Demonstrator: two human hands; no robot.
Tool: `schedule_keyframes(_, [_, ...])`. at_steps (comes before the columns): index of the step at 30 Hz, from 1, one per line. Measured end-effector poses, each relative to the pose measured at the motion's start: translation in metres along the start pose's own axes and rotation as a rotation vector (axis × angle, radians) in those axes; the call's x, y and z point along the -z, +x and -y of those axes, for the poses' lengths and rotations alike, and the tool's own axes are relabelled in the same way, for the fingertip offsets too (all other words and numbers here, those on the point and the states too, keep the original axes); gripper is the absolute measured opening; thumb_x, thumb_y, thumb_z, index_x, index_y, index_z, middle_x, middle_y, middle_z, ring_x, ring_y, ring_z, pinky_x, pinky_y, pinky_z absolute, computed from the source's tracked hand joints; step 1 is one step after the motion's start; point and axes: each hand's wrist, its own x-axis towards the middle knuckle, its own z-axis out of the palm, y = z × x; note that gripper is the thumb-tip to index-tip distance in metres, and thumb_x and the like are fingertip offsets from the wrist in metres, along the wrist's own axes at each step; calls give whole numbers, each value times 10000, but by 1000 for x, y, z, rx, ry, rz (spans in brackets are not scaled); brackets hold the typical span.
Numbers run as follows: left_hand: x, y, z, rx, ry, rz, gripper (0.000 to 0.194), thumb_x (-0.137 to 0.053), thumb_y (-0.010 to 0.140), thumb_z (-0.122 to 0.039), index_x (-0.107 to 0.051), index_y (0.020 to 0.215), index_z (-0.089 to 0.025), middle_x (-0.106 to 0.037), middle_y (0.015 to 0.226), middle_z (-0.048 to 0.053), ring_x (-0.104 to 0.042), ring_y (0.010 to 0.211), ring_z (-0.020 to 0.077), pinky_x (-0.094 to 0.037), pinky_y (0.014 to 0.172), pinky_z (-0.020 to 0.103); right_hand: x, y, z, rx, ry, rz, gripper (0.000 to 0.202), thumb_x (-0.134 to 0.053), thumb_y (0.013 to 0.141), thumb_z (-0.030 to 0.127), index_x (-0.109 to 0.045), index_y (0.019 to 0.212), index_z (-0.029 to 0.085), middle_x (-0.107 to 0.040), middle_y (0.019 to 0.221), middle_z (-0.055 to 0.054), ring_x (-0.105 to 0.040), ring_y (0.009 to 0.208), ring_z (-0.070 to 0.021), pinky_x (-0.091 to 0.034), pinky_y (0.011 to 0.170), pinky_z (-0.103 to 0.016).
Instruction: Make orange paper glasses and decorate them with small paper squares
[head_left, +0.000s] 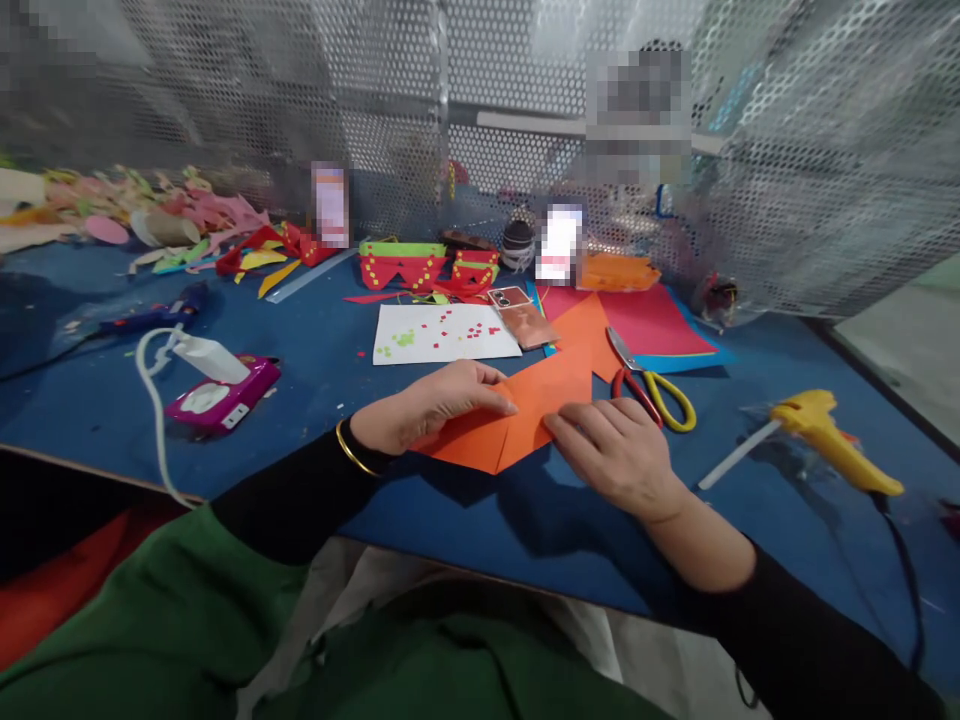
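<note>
An orange paper (551, 390) with a crease or overlapping edge is held above the front of the blue table (450, 530). My left hand (442, 402) pinches its left part between thumb and fingers. The fingers of my right hand (619, 455) close on its right edge. Behind it lies another orange piece (589, 325), partly under scissors (651, 385) with one red and one yellow handle. A white sheet (442, 335) dotted with small green and red bits lies beyond my left hand, with a brown phone (525, 318) over its right corner.
Red sheets (660, 320) lie on blue ones at the back right. A yellow glue gun (840, 435) is at the right, a purple power strip (225, 395) and a blue glue gun (161, 310) at the left. Red and green masks (403, 268) and paper scraps (202, 210) line the back.
</note>
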Motion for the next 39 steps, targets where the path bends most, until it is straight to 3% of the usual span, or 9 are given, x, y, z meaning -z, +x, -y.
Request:
schedule_keyframes(5, [-8, -11, 14, -13, 229, -21, 246, -754, 670, -313, -719, 876, -184, -744, 863, 28, -673, 806, 217, -484, 696, 303, 10, -12, 17, 13, 163, 166, 247, -475, 997, 107, -709, 936, 156, -675, 819, -43, -514, 681, -137, -331, 645, -332])
schedule_keyframes(10, [-14, -24, 15, -99, 721, -68, 343, -705, 739, -296, -719, 1063, -184, -750, 1050, 66, -669, 953, 263, -484, 789, 338, 13, -23, 31, -36, 197, 242, 243, -473, 994, 103, -713, 957, 118, -686, 835, -56, -533, 686, -143, -358, 679, -326])
schedule_keyframes(13, [-17, -31, 9, -256, 1042, -156, 455, -676, 806, -286, -648, 1245, -170, -688, 1200, 117, -633, 1043, 299, -467, 843, 389, 12, -27, 35, -114, 224, 254, 247, -475, 1010, 133, -717, 964, 138, -697, 849, -44, -547, 695, -135, -355, 691, -317])
schedule_keyframes(15, [-19, -31, 4, -397, 1162, -105, 331, -657, 822, -207, -687, 1151, -183, -683, 1176, 99, -607, 1087, 290, -446, 886, 386, 12, -29, 37, -169, 233, 257, 249, -479, 1017, 151, -720, 952, 159, -701, 847, -32, -557, 706, -132, -350, 698, -313])
schedule_keyframes(18, [-22, -20, 0, -391, 1102, 159, 92, -680, 813, -148, -715, 866, -215, -714, 959, 21, -634, 966, 218, -434, 826, 320, 14, -29, 39, -253, 264, 277, 246, -495, 1010, 153, -721, 913, 173, -698, 827, -26, -570, 715, -135, -343, 695, -315])
schedule_keyframes(20, [-23, -10, 1, -319, 1032, 240, 61, -736, 789, -169, -695, 795, -214, -704, 883, -3, -638, 872, 185, -419, 750, 293, 15, -29, 40, -316, 298, 298, 256, -500, 1013, 168, -719, 881, 179, -692, 812, -28, -574, 717, -137, -338, 684, -316])
schedule_keyframes(25, [-21, 2, 7, -301, 987, 227, 151, -813, 754, -227, -683, 827, -202, -677, 904, -5, -620, 831, 167, -385, 685, 274, 15, -26, 43, -515, 393, 292, 282, -525, 1027, 281, -707, 826, 202, -683, 793, -20, -579, 714, -138, -350, 644, -301])
schedule_keyframes(29, [-19, 1, 9, -323, 986, 231, 139, -810, 764, -224, -686, 823, -208, -671, 891, -6, -623, 840, 168, -389, 697, 275, 15, -23, 53, -698, 466, 281, 183, -584, 985, 223, -697, 843, 198, -696, 841, -20, -603, 715, -137, -404, 627, -289])
schedule_keyframes(39, [-16, 1, 13, -393, 923, 233, 87, -805, 793, -248, -728, 816, -213, -677, 855, -6, -633, 827, 163, -408, 694, 270, 21, -13, 71, -939, 486, 301, 160, -582, 986, 216, -694, 881, 171, -664, 809, -60, -620, 740, -166, -459, 656, -302])
